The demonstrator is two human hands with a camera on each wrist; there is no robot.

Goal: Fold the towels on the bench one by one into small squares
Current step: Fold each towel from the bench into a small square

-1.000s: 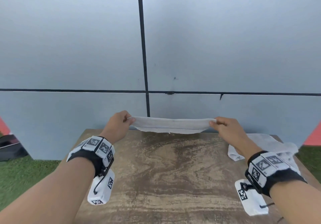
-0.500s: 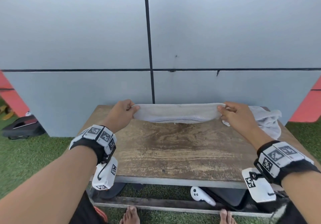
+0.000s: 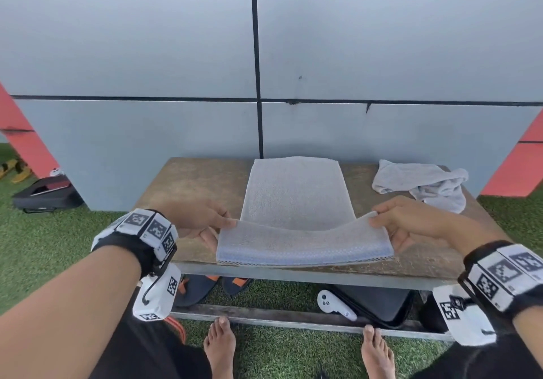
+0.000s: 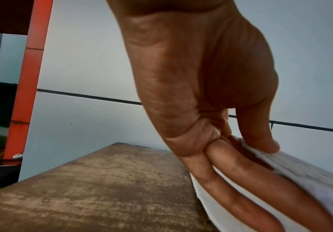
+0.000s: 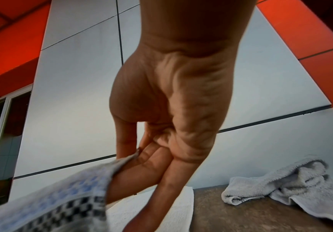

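A white towel (image 3: 295, 199) lies lengthwise on the wooden bench (image 3: 194, 184), its far end at the bench's back edge. Its near end, with a blue band and a chequered hem, is lifted off the bench. My left hand (image 3: 205, 223) pinches the near left corner (image 4: 261, 155) between thumb and fingers. My right hand (image 3: 402, 223) pinches the near right corner (image 5: 110, 166) the same way. A second white towel (image 3: 423, 183) lies crumpled at the bench's back right (image 5: 281, 183).
A grey panelled wall (image 3: 176, 55) stands right behind the bench. Below the bench are sandals (image 3: 205, 287), a white controller (image 3: 335, 305) and a black case (image 3: 379, 302). My bare feet (image 3: 220, 346) stand on green turf. Another black case (image 3: 47, 193) lies at the left.
Both hands have drawn the towel's held end from the bench's far edge back to the near edge, laying its length on the bench. The head view has tipped downward.
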